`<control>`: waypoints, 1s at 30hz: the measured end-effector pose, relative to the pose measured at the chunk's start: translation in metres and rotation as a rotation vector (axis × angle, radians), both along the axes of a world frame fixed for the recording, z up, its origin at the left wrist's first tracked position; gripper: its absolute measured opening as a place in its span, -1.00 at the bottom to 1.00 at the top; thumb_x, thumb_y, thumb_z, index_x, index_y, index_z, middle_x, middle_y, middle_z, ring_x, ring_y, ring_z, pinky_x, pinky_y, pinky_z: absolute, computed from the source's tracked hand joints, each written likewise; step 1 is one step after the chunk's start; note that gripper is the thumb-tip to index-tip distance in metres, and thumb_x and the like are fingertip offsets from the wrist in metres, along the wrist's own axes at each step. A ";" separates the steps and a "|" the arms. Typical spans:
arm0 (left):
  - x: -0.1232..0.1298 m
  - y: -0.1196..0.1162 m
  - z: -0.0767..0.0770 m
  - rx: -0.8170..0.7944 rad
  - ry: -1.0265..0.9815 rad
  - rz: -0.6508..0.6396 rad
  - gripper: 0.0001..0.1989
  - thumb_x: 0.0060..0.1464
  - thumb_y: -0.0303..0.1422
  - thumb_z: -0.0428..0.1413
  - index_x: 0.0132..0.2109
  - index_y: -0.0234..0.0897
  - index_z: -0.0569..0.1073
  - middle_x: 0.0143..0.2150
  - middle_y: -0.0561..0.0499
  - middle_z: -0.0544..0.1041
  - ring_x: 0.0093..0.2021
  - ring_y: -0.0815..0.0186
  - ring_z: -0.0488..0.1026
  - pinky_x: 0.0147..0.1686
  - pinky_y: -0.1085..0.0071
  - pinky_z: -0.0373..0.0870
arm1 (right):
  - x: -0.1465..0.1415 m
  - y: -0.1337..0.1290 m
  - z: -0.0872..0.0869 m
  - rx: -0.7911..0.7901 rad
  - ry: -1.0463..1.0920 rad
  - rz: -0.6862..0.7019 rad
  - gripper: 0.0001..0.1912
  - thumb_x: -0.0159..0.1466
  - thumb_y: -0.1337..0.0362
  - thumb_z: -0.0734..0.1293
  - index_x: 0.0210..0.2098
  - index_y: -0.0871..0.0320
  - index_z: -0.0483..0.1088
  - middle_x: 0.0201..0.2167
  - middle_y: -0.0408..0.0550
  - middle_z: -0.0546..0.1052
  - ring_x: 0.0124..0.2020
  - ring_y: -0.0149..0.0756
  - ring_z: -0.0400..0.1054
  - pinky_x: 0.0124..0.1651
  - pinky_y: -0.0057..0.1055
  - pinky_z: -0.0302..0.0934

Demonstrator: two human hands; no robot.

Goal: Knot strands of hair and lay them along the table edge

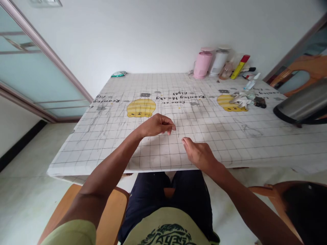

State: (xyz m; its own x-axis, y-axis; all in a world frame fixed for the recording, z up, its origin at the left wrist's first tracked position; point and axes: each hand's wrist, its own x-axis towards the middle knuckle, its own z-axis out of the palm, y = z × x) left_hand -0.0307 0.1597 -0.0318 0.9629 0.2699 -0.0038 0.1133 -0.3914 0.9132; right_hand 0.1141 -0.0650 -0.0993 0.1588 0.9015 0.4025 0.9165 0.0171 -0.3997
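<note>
Thin strand (pixel 178 132), or what looks like one, shows faintly between the two hands, low over the table (pixel 155 158), near the left hand's (pixel 157 125) fingertips. Left fingers are loosely curled and the right hand (pixel 199 153) has thumb and finger pinched together, but honestly can't tell if either's gripping anything.

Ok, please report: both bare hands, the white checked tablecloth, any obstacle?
Left hand and right hand: apart, fingers curled, any grip unclear. White checked tablecloth: beneath both. Silver cylindrical metal vessel: far right, away from hands.
</note>
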 end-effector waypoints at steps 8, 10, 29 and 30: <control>0.003 0.013 -0.009 0.041 -0.170 0.253 -0.57 0.33 0.04 0.25 -0.11 -0.27 0.70 -0.12 -0.15 0.71 -0.34 0.34 0.54 -0.45 0.48 0.37 | 0.041 -0.014 -0.002 -0.009 0.082 -0.155 -0.67 0.57 0.13 0.13 -0.15 0.12 0.45 -0.65 -0.20 0.31 -0.68 -0.33 0.13 -0.53 -0.36 -0.09; 0.004 0.020 -0.017 0.045 -0.246 0.380 -0.55 0.35 0.06 0.23 -0.15 -0.28 0.69 -0.14 -0.15 0.70 -0.34 0.33 0.55 -0.48 0.48 0.34 | 0.062 -0.013 0.001 -0.002 0.193 -0.247 -0.69 0.55 0.11 0.17 -0.15 0.11 0.46 -0.63 -0.18 0.36 -0.65 -0.29 0.23 -0.50 -0.37 0.05; -0.015 0.050 -0.044 0.309 -0.563 1.020 -0.61 0.49 -0.11 0.10 -0.24 -0.24 0.60 -0.33 -0.02 0.62 -0.43 0.36 0.50 -0.40 0.43 0.44 | 0.123 0.063 -0.003 -0.206 0.757 -0.464 -0.79 0.49 0.22 0.31 -0.24 0.17 0.48 -0.72 -0.26 0.32 -0.84 -0.43 0.11 -0.80 -0.49 -0.02; -0.015 0.049 -0.044 0.312 -0.563 1.015 -0.62 0.49 -0.12 0.10 -0.24 -0.25 0.60 -0.34 -0.02 0.62 -0.43 0.36 0.50 -0.40 0.43 0.43 | 0.125 0.063 -0.001 -0.180 0.793 -0.461 -0.79 0.50 0.21 0.31 -0.24 0.17 0.48 -0.71 -0.26 0.32 -0.84 -0.44 0.09 -0.79 -0.49 -0.02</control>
State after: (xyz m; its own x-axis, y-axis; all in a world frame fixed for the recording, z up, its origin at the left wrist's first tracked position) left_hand -0.0452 0.2087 -0.0757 0.1564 0.8206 0.5496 0.1131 -0.5677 0.8154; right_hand 0.2386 -0.0021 -0.1000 0.6846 0.7196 -0.1162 0.2759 -0.4034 -0.8724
